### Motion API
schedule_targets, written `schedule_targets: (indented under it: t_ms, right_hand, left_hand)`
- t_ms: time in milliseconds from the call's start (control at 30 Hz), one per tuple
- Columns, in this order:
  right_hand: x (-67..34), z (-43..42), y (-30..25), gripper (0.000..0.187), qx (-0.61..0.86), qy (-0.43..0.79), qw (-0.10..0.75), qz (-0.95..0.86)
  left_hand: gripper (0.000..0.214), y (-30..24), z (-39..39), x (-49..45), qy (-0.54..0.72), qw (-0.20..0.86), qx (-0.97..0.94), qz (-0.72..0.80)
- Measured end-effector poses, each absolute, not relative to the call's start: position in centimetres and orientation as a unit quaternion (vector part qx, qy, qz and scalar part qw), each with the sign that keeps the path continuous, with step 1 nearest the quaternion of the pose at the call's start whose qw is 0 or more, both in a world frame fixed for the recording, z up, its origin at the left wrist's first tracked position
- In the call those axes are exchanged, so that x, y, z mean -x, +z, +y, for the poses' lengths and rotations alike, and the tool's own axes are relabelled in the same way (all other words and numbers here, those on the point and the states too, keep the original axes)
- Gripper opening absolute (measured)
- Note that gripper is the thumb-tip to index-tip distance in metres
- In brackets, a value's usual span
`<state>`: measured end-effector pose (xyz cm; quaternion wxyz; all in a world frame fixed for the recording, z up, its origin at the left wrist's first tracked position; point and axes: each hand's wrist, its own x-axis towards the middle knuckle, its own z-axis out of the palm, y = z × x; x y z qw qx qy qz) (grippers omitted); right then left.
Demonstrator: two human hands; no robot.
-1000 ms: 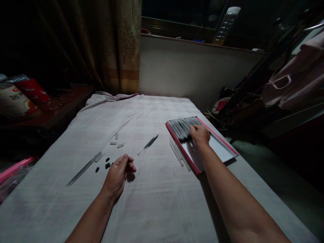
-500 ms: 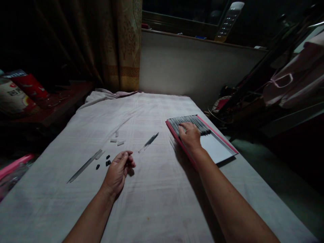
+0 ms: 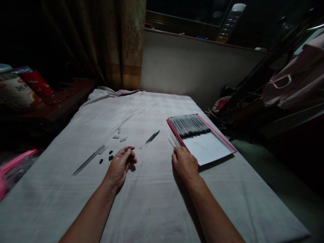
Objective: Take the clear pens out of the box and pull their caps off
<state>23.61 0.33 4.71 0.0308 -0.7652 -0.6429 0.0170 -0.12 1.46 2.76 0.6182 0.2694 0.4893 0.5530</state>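
Observation:
My right hand [image 3: 185, 163] lies on the white cloth [image 3: 152, 202] just left of a red-rimmed tray [image 3: 174, 130]. Its fingertips are closed over the near ends of a few clear pen tubes [image 3: 173, 141] beside the tray. The tray holds a row of dark pen refills [image 3: 189, 125] and a white sheet [image 3: 207, 148]. My left hand [image 3: 120, 164] rests on the cloth, loosely curled with thumb near the fingertips; what it holds is hidden. Close to it are small black caps [image 3: 110, 155], a long clear pen barrel [image 3: 88, 160], short clear pieces [image 3: 120, 137] and two thin refills [image 3: 150, 139].
A dark side table on the left carries tins and packets [image 3: 15, 91]. A pink object [image 3: 12, 165] sits at the left edge. A curtain [image 3: 129, 44] hangs behind. Clothes and a rack [image 3: 296, 84] stand to the right, past the table's edge.
My right hand has come back from the row of refills in the tray to the clear tubes beside it. My left hand has hardly moved.

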Motion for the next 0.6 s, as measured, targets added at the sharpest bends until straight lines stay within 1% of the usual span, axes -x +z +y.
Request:
schedule_targets:
  t_ms: [200, 300, 367, 400, 433, 500, 600]
  right_hand:
    - [-23.2, 0.2, 4.7, 0.021, 0.75, 0.025, -0.001, -0.661]
    - [-22.2, -0.4, 5.1, 0.024, 0.698, 0.047, 0.004, -0.714]
    - [-21.3, -0.8, 5.3, 0.025, 0.647, 0.064, 0.013, -0.76]
    - [-20.8, -0.9, 5.4, 0.025, 0.62, 0.071, 0.018, -0.781]
    - [-20.4, -1.0, 5.4, 0.026, 0.597, 0.075, 0.022, -0.798]
    - [-19.6, -0.9, 5.4, 0.027, 0.563, 0.077, 0.03, -0.822]
    - [-19.1, -0.2, 5.4, 0.026, 0.539, 0.075, 0.039, -0.838]
  left_hand:
    - [0.05, 2.3, 1.3, -0.2, 0.537, 0.59, -0.331, 0.504]
    - [0.038, 2.3, 0.5, -1.0, 0.538, 0.549, -0.378, 0.516]
    - [0.024, 2.3, -0.1, -1.5, 0.532, 0.48, -0.473, 0.514]
    - [0.019, 2.3, -0.4, -1.6, 0.511, 0.419, -0.553, 0.507]
    - [0.017, 2.2, -0.7, -1.7, 0.481, 0.355, -0.629, 0.497]
    - [0.021, 1.9, -1.0, -1.6, 0.4, 0.241, -0.741, 0.484]
    - [0.022, 1.4, -0.9, -1.0, 0.31, 0.163, -0.786, 0.51]
